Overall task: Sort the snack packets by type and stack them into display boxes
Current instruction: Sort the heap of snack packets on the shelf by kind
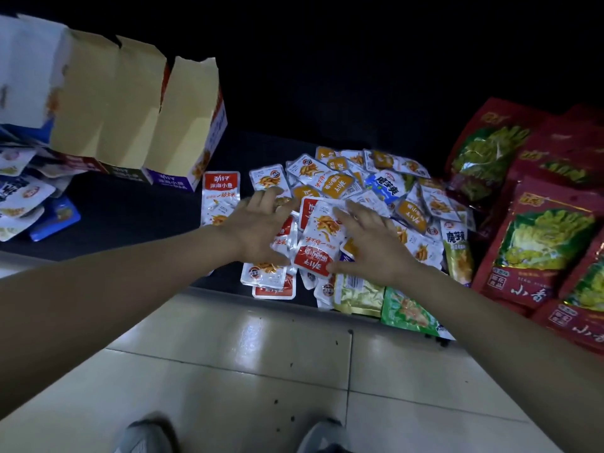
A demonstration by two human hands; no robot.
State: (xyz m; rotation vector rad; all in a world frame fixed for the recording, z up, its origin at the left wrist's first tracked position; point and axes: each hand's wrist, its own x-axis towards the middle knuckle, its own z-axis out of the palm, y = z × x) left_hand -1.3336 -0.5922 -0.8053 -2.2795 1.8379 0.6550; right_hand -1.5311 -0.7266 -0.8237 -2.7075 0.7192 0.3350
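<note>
Two hands are bracketing one small stack, and that is the relation I am watching. The red-banded stack is lying directly between them, on the near edge of the loose pile on the dark table top. Its long axis is running away from me with a slight tilt, the red band at the near end.

My left hand is pressing in from the left side with fingers spread fairly wide and nearly straight. My right hand is lying flat against the right side, fingers extended, thumb along the near lower edge. Neither is curling round the stack; I am reading this as squaring it up between the palms.

The display boxes are standing well apart, up and to the left, flaps open, so the left hand is the nearer one for the carry.

The packets are looking like thin, glossy foil pouches, flat and rectangular, slippery against each other; I am judging that a loose squeeze could fan them out. The boxes are looking like matte, stiff card. Big red bags are crowding the right side, crinkled and shiny.
</note>
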